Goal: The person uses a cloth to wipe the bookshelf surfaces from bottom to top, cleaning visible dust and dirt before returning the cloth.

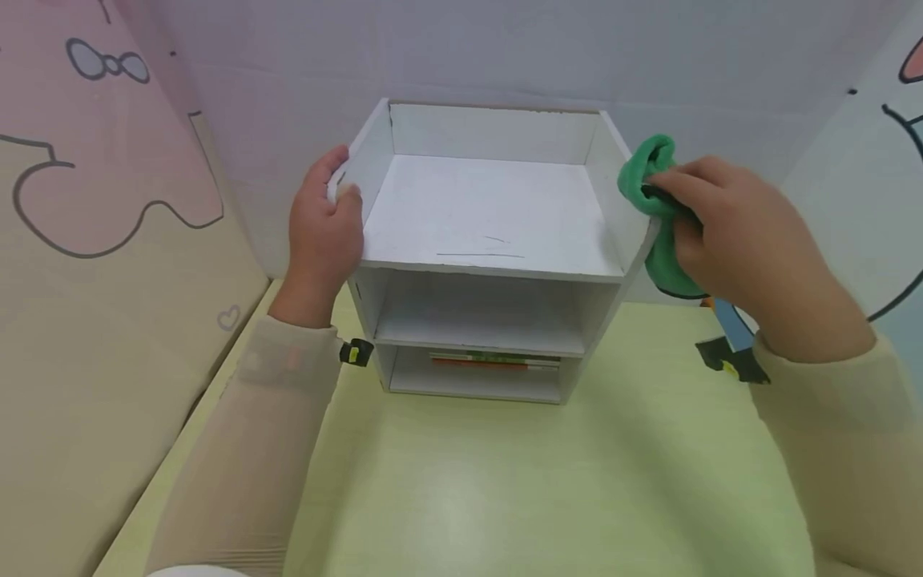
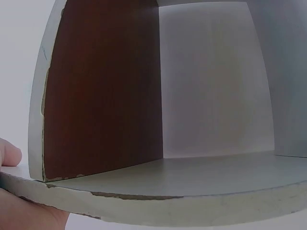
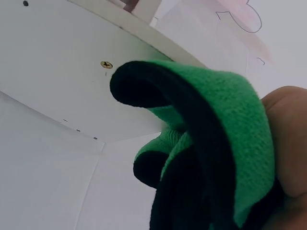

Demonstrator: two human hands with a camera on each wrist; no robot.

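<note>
Pale green table [image 1: 505,481] — left hand [image 1: 324,232] grips white shelf [image 1: 490,216], right hand [image 1: 750,248] clutches green cloth [image 1: 649,184].

- A shelf unit [image 1: 490,240] is set on the table [image 1: 505,481], against the wall behind it.
- The left hand [image 1: 324,228] is placed on the shelf unit's left side panel.
- A cloth [image 1: 659,216] is held by the right hand [image 1: 750,248] against the unit's right side.
- Books [image 1: 496,361] are laid in its lowest compartment.
</note>
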